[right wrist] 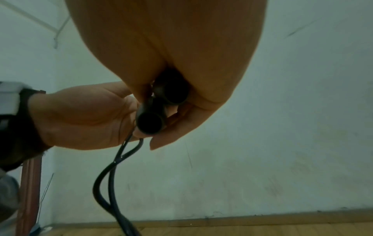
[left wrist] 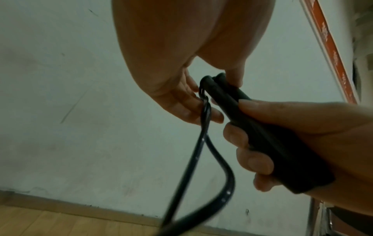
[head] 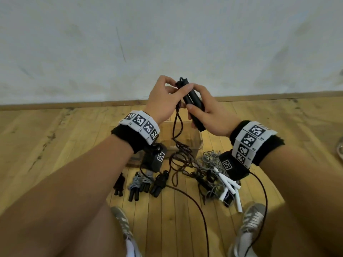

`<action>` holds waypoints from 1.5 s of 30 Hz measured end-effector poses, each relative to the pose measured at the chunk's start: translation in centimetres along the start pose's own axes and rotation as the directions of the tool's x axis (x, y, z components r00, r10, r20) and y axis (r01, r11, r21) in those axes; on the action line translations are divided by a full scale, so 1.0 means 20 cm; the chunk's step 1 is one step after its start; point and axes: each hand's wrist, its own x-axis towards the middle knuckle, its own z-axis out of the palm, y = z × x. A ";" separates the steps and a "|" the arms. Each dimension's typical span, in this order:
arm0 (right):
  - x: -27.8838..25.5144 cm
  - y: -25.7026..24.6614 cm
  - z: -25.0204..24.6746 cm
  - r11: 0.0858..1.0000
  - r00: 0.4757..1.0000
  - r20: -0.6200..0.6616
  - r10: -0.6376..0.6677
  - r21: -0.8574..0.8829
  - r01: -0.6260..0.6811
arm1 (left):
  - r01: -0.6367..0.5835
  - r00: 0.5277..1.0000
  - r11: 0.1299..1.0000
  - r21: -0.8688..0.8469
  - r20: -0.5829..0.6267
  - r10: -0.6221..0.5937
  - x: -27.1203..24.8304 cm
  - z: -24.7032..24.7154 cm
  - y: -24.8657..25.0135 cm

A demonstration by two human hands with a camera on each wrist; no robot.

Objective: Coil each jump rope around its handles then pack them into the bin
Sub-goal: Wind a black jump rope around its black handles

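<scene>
Right hand [head: 209,115] grips black handles [head: 193,102] | clear bin [head: 196,143] holds rope [head: 181,147]

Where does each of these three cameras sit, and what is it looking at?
Head: on the forehead, looking down at both forearms, shoes, bin, floor.
Left wrist: looks along the left hand pinching the cord; right hand opposite.
Right wrist: looks along the right palm, end-on at the handles.
All share the black handles and cord.
</scene>
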 end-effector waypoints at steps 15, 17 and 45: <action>0.01 -0.03 0.00 0.996 1.000 0.016 -0.011 0.089 0.010 | -0.179 0.984 0.983 0.040 -0.004 0.180 0.02 0.02 0.03; 0.01 -0.03 0.00 0.992 0.999 0.031 0.037 0.120 -0.040 | -0.192 0.981 0.981 0.032 0.003 0.192 0.03 0.03 0.02; 0.06 0.12 -0.09 0.599 0.991 0.107 0.081 -0.800 0.037 | -0.468 0.882 0.591 0.657 0.395 0.259 0.03 -0.01 -0.07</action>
